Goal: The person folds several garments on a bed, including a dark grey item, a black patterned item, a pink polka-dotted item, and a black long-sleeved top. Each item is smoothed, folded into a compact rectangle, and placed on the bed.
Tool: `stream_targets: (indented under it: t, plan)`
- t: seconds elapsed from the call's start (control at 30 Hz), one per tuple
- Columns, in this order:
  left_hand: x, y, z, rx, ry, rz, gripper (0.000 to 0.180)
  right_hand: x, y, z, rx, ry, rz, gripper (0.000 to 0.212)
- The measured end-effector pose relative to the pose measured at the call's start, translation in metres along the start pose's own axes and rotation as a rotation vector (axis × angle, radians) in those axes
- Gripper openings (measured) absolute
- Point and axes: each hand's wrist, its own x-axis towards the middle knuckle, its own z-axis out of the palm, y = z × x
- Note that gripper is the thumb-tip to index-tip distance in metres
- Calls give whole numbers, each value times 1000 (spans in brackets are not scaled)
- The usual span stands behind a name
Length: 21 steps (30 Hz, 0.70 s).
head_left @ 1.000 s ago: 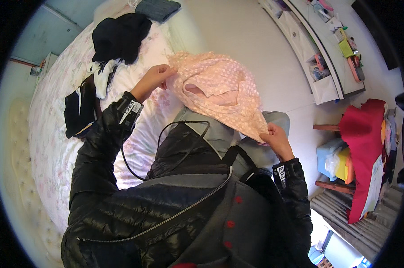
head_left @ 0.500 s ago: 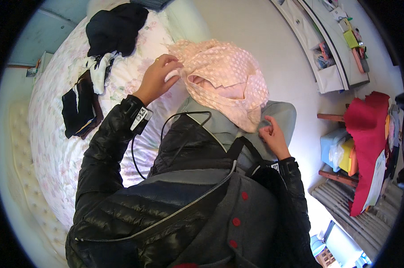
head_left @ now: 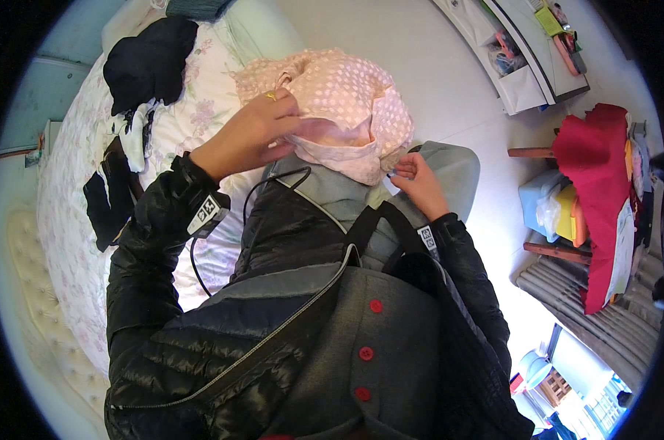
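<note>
A pink garment with pale dots [head_left: 347, 88] lies bunched across my lap, its wide opening facing me. My left hand [head_left: 255, 136] is closed at the left end of that opening, fingers over the cloth and thumb below; its fingertips are partly hidden. At the lower right corner of the garment, my right hand [head_left: 420, 187] pinches the cloth edge between thumb and fingers. A small white tag-like piece [head_left: 391, 186] shows beside those fingertips. Grey trousers [head_left: 449, 176] cover my legs under the garment.
On the flowered bed [head_left: 207, 110] to my left lie a black garment [head_left: 152, 62] and dark folded clothes [head_left: 106, 209]. A white storage unit [head_left: 519, 59] stands far right. Nearer, a wooden rack holds red cloth [head_left: 592, 176] and a blue bin [head_left: 541, 198]. A black cable [head_left: 255, 194] loops near my left wrist.
My left hand has moved onto the edge of the garment's opening. My right hand has closed on its lower right corner, where a white piece now shows. The whole view has shifted.
</note>
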Motion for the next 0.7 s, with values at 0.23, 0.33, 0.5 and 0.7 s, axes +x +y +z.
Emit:
stream_targets:
  t: [0.23, 0.33, 0.5, 0.7]
  plan:
    - [-7, 1, 24, -176, 36, -122, 52, 14, 10, 26, 326, -17, 253, 43]
    - [-13, -2, 37, -280, 13, -332, 53, 17, 8, 39, 577, -41, 335, 44]
    - [-21, 1, 46, -376, 163, -299, 66, 29, 14, 57, 1130, -117, 239, 30]
    - [-30, -8, 53, -238, 209, -349, 56, 24, 26, 41, 1082, -345, 357, 18]
